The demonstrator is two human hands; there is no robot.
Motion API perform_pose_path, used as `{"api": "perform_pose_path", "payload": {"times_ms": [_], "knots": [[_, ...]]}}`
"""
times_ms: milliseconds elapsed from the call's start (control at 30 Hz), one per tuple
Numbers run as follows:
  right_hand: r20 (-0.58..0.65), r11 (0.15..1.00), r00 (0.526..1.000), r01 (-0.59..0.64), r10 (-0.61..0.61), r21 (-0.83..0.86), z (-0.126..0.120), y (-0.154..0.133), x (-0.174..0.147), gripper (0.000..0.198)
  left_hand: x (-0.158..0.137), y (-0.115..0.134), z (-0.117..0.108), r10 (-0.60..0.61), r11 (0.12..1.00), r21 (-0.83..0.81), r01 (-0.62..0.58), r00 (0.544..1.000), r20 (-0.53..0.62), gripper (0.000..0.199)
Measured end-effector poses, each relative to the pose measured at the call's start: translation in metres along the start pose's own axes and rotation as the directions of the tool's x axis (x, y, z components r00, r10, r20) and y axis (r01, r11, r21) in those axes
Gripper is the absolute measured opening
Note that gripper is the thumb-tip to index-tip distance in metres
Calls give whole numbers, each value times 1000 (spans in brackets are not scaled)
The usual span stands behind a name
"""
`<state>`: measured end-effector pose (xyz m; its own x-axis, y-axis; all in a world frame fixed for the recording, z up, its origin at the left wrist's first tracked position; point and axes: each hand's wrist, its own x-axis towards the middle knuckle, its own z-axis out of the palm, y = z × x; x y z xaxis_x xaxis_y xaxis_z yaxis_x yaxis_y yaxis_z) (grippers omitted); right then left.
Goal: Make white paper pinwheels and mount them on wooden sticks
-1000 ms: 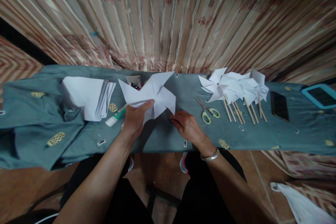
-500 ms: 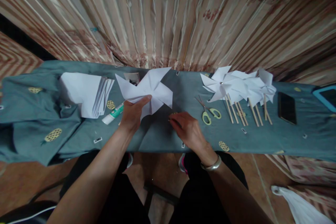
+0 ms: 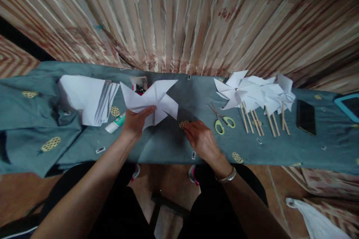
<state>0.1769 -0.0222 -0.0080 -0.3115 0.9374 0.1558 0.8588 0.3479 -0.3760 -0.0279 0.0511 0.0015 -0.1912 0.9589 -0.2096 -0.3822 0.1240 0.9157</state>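
Observation:
A white paper pinwheel (image 3: 162,101) is gripped at its centre by my left hand (image 3: 136,121), the thumb lying on top of the folded middle. My right hand (image 3: 200,136) is a little to the right, low over the cloth, its fingertips pinched together. Whatever sits between those fingertips is too small or hidden to name. Behind the pinwheel a small open red box (image 3: 139,87) shows dark contents. A green and white glue stick (image 3: 115,123) lies left of my left hand. Scissors (image 3: 221,117) with light green handles lie right of my right hand.
Folded white paper sheets (image 3: 84,99) are stacked on the left of the green cloth (image 3: 168,149). Several finished pinwheels (image 3: 258,91) on wooden sticks lie on the right, beside a black phone (image 3: 306,117) and a blue-edged device (image 3: 349,105). A striped curtain (image 3: 179,18) hangs behind.
My left hand and the pinwheel have shifted slightly left and lower, uncovering more of the red box. My right hand has barely moved, its fingertips still pinched.

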Motion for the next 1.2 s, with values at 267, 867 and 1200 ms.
{"api": "perform_pose_path", "payload": {"times_ms": [267,867,1200], "knots": [[-115,986,991,-52,71,157,-7,1,-1,16,-1,1,-7,-34,999,-5,34,999,-7,23],[-95,993,994,-58,48,-104,10,-18,10,20,-16,2,1,-115,993,7,114,992,57,28],[-84,997,994,-75,73,-22,7,-14,4,20,-20,6,8,-87,996,13,86,994,65,22]]}}
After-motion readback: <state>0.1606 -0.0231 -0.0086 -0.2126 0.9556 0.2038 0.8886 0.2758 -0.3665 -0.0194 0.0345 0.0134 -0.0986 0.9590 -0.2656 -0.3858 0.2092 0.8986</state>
